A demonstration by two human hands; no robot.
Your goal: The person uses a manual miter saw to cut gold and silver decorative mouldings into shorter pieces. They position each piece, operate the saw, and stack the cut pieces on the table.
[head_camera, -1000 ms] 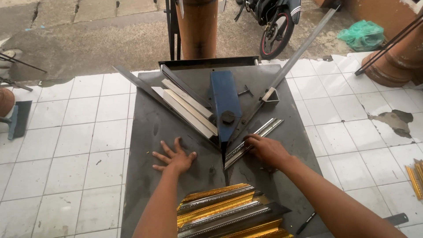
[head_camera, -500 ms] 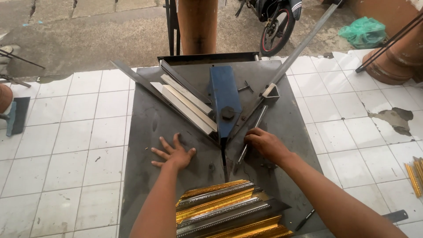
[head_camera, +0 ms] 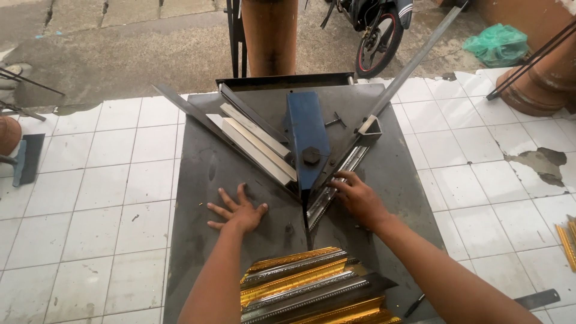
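Here, you are working over a dark grey flat steel table that is standing on a white tiled floor. The blue wedge-shaped metal cutter head is sitting just left of your grip, its point aimed toward you. A long grey metal guide bar is running away from the grip, up and to the right. Nearer you than the grip, a stack of gold and silver patterned frame mouldings is lying at the table's near edge. Beyond the cutter head from the grip, white flat moulding strips are resting against the left-hand guide.

Your right hand is closing its fingers over the silver patterned moulding strip, pressing it down where it is lying along the right side of the cutter head, its near end just beside the wedge's point. Your left hand is holding nothing: it is lying flat on the bare table with fingers spread wide, left of the grip and apart from the strip.

Judging by this, you are seating the strip against the guide. Any further slide calls for keeping it flush to the bar and your fingertips clear of the wedge's edge.
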